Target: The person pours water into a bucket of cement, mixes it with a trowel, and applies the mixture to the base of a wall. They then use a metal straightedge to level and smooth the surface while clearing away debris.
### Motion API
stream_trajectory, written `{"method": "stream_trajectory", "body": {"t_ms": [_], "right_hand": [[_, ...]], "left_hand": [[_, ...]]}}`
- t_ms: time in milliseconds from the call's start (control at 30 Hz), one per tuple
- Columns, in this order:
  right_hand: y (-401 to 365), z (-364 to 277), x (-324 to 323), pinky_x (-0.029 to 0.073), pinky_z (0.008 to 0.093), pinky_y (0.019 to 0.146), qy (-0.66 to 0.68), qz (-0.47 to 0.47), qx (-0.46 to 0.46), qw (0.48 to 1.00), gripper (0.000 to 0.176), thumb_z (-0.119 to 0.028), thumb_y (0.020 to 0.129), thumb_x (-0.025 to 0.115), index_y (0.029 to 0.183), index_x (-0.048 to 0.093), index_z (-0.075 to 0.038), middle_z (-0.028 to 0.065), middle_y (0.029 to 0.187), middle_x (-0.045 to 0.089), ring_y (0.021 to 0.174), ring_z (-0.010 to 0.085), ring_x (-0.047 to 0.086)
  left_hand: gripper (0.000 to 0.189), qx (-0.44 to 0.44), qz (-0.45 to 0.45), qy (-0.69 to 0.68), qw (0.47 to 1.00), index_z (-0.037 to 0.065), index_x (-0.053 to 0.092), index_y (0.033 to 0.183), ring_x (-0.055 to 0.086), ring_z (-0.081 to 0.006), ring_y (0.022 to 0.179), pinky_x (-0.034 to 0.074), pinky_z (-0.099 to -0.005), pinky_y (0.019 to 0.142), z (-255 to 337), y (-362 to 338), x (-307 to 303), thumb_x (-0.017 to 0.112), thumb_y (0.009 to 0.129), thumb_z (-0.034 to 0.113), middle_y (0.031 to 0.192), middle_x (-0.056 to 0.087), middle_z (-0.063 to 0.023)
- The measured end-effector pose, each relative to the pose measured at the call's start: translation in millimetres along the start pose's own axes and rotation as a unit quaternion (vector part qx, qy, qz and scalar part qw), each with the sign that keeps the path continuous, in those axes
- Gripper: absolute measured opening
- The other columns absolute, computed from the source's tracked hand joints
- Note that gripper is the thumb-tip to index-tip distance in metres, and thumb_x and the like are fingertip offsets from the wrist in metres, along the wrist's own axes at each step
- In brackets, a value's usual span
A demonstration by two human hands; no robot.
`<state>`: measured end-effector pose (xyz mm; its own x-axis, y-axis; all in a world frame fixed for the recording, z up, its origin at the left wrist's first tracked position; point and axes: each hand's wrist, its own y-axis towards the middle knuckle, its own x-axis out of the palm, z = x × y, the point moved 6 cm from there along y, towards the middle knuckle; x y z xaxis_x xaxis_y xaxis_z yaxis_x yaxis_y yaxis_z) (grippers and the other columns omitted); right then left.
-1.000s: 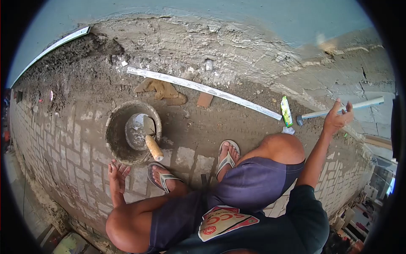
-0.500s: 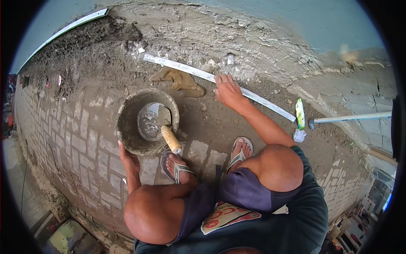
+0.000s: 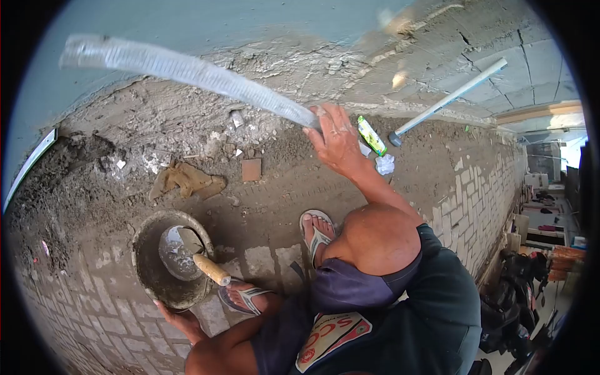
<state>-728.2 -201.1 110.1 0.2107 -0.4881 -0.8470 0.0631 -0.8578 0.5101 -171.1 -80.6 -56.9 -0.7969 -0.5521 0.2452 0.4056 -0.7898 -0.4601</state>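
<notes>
My right hand (image 3: 337, 139) is closed around the near end of a long, whitish flat straightedge (image 3: 187, 69), raised and slanting up to the left before the wall. My left hand (image 3: 182, 321) rests by the lower outer side of a round mortar bucket (image 3: 142, 256), its visible fingers stretched out and touching the bucket. Some of those fingers are hidden. Inside the bucket is wet grey mix (image 3: 170, 253). A trowel (image 3: 211, 269) leans there, its blade in the bucket and its wooden handle over the rim, near my sandalled foot.
A brown rag (image 3: 187, 180) and a square tile piece (image 3: 251, 170) lie on the dirt along the rough wall base. To the right are a green packet (image 3: 372, 135), crumpled white plastic (image 3: 385, 164) and a pole (image 3: 450, 100) leaning on the wall. Paving bricks surround my feet.
My right hand has lifted the straightedge off the ground, and its far end now points up and left. The view has turned right. My left hand stays by the bucket.
</notes>
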Motion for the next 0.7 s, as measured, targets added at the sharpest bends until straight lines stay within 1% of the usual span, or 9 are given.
{"method": "stream_trajectory", "body": {"t_ms": [67,133,167,233,333,400,500,633,700], "right_hand": [[-1.6,47.0,-51.9,0.050,0.0479,0.078,-0.003,0.101,0.129,0.987,0.039,-0.015,0.087,0.067,0.117,0.056,0.007,0.0261,0.114,0.054,0.097,0.0411,0.057],[-6.8,89.5,-106.4,0.051,0.0457,0.078,-0.044,0.187,0.210,0.959,0.040,-0.017,0.088,0.068,0.119,0.056,0.005,0.0230,0.110,0.056,0.095,0.0374,0.059],[-7.5,100.8,-130.1,0.050,0.0431,0.077,0.003,0.229,0.277,0.933,0.043,-0.019,0.088,0.069,0.119,0.055,0.008,0.0218,0.104,0.058,0.090,0.0343,0.059],[-23.7,146.6,-157.7,0.049,0.0400,0.076,-0.183,0.233,0.244,0.923,0.046,-0.023,0.088,0.069,0.118,0.056,0.010,0.0200,0.097,0.059,0.085,0.0302,0.060],[-42.2,189.8,-168.0,0.048,0.0396,0.078,-0.139,0.262,0.297,0.908,0.049,-0.026,0.088,0.070,0.117,0.058,0.011,0.0187,0.095,0.060,0.082,0.0272,0.060],[-49.9,202.3,-172.3,0.048,0.0396,0.081,-0.150,0.257,0.340,0.892,0.056,-0.031,0.087,0.071,0.121,0.057,0.011,0.0175,0.098,0.061,0.087,0.0260,0.061],[-56.0,220.1,-170.3,0.048,0.0393,0.084,-0.097,0.262,0.390,0.877,0.065,-0.039,0.085,0.074,0.124,0.056,0.011,0.0172,0.103,0.062,0.092,0.0258,0.062],[-48.9,212.9,-173.7,0.048,0.0383,0.090,-0.132,0.280,0.381,0.871,0.083,-0.050,0.078,0.077,0.131,0.053,0.008,0.0179,0.112,0.062,0.100,0.0253,0.061],[-46.6,200.0,-180.8,0.048,0.0377,0.090,-0.188,0.311,0.375,0.853,0.080,-0.048,0.076,0.079,0.129,0.054,0.006,0.0182,0.117,0.061,0.103,0.0250,0.060]], "left_hand": [[0.063,0.004,0.002,0.004,1.000,0.004,0.040,0.144,0.042,-0.0254,0.132,0.032,-0.0409,0.111,-0.3,2.8,4.8,0.046,0.100,0.048,0.146,0.043,-0.0113],[0.063,-0.003,0.021,0.000,1.000,0.005,0.039,0.145,0.040,-0.0257,0.134,0.031,-0.0411,0.111,0.6,2.9,0.5,0.045,0.100,0.048,0.148,0.041,-0.0115],[0.063,-0.003,0.024,0.001,1.000,0.005,0.039,0.145,0.040,-0.0257,0.134,0.031,-0.0411,0.111,1.6,1.2,2.0,0.045,0.100,0.048,0.148,0.041,-0.0115],[0.061,-0.009,0.024,-0.004,1.000,0.005,0.039,0.145,0.039,-0.0253,0.135,0.029,-0.0412,0.113,4.8,-0.3,10.2,0.043,0.101,0.048,0.148,0.041,-0.0105],[0.062,0.005,0.026,-0.007,1.000,0.005,0.040,0.145,0.040,-0.0256,0.134,0.030,-0.0416,0.112,5.5,1.5,12.2,0.044,0.100,0.048,0.148,0.041,-0.0109],[0.063,0.011,0.011,-0.010,1.000,0.005,0.042,0.143,0.042,-0.0256,0.132,0.032,-0.0412,0.110,6.1,1.5,15.2,0.046,0.099,0.050,0.145,0.044,-0.0110],[0.062,0.016,-0.006,-0.011,1.000,0.004,0.045,0.140,0.046,-0.0250,0.128,0.034,-0.0406,0.109,5.2,5.8,9.8,0.047,0.099,0.049,0.142,0.048,-0.0105],[0.059,0.016,0.013,-0.027,0.999,0.003,0.048,0.137,0.051,-0.0244,0.124,0.037,-0.0397,0.106,8.5,5.3,12.7,0.049,0.098,0.048,0.136,0.054,-0.0096],[0.056,0.006,0.016,-0.047,0.999,0.003,0.049,0.136,0.052,-0.0246,0.123,0.038,-0.0396,0.106,8.7,6.5,13.3,0.047,0.099,0.045,0.135,0.055,-0.0102]]}}
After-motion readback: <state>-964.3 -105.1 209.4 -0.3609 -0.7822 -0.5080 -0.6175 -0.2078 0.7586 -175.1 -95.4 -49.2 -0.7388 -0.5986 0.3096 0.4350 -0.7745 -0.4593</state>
